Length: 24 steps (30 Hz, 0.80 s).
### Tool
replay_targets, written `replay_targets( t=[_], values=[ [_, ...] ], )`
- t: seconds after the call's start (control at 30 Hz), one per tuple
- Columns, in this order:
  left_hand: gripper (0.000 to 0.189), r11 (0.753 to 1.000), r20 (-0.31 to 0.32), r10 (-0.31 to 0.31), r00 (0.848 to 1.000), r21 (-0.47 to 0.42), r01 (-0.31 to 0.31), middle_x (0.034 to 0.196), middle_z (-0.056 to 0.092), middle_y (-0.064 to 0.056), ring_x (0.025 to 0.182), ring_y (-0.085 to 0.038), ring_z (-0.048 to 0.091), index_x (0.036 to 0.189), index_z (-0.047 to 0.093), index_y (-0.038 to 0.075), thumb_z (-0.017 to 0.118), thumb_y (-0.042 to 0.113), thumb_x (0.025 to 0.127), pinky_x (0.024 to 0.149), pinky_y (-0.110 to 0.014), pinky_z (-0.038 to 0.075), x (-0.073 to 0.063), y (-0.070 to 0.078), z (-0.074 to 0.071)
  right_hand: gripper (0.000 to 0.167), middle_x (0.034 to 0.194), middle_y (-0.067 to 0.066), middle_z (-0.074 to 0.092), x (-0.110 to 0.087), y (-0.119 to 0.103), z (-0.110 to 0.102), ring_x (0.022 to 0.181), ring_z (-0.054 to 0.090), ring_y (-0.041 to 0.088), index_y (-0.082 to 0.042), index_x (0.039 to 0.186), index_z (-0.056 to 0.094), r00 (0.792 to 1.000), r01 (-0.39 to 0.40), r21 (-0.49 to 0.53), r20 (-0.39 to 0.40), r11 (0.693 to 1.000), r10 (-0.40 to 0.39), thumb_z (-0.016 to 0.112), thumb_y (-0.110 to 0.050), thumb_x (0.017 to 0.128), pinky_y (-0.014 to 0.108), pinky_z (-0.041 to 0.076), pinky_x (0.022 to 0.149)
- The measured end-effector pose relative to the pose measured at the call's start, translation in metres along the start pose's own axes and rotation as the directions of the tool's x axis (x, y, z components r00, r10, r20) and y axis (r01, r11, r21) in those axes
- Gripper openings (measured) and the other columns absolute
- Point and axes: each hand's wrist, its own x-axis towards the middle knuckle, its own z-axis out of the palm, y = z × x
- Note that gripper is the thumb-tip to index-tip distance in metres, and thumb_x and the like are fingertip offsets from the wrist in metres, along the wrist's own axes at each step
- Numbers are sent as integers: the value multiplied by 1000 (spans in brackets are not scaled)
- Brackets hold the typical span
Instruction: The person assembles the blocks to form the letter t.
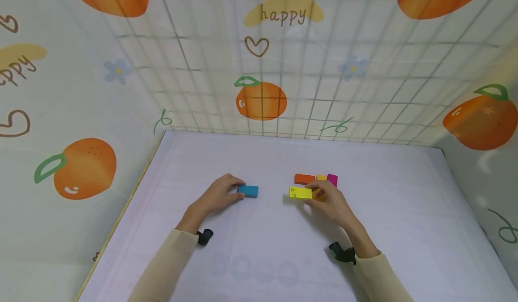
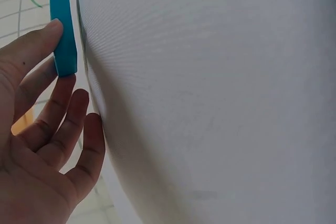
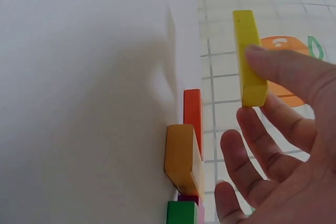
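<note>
My left hand (image 1: 221, 193) pinches a blue block (image 1: 248, 191) by its left end, thumb on the near side. In the left wrist view the blue block (image 2: 64, 35) stands close to the white tabletop, the other fingers loosely bent below it. Over to the right, my right hand (image 1: 329, 202) holds a yellow block (image 1: 300, 193) between thumb and fingers. The right wrist view has this yellow block (image 3: 247, 61) raised off the table, its shadow falling on the surface. Just behind and under the right hand lie an orange-red block (image 1: 304, 179) and a magenta block (image 1: 332, 179).
An orange-yellow block (image 3: 179, 156) and a green block (image 3: 181, 212) sit beside the red one in the right wrist view. White cloth covers the table (image 1: 259, 252). Behind it rises a patterned curtain (image 1: 202, 91) printed with oranges, over a grid.
</note>
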Motion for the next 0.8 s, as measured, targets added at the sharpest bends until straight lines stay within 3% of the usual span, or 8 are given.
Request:
replay_targets(
  t=[0.4, 0.8],
  values=[
    [36, 999, 3, -44, 999, 25, 44, 117, 61, -1, 111, -17, 57, 124, 68, 14, 78, 23, 90, 98, -36, 46, 0, 1, 3, 36, 111, 1, 63, 3, -2, 5, 96, 56, 25, -14, 116, 67, 1000, -1, 0, 14, 1000, 1, 83, -13, 83, 33, 53, 77],
    [38, 997, 16, -56, 998, 54, 55, 117, 61, -1, 110, -17, 56, 125, 68, 14, 77, 24, 90, 98, -37, 46, 2, 2, 3, 36, 116, 4, 63, 14, -8, 17, 97, 58, 29, -12, 116, 69, 999, 47, 54, 22, 997, -49, 83, -14, 83, 40, 53, 78]
  ],
)
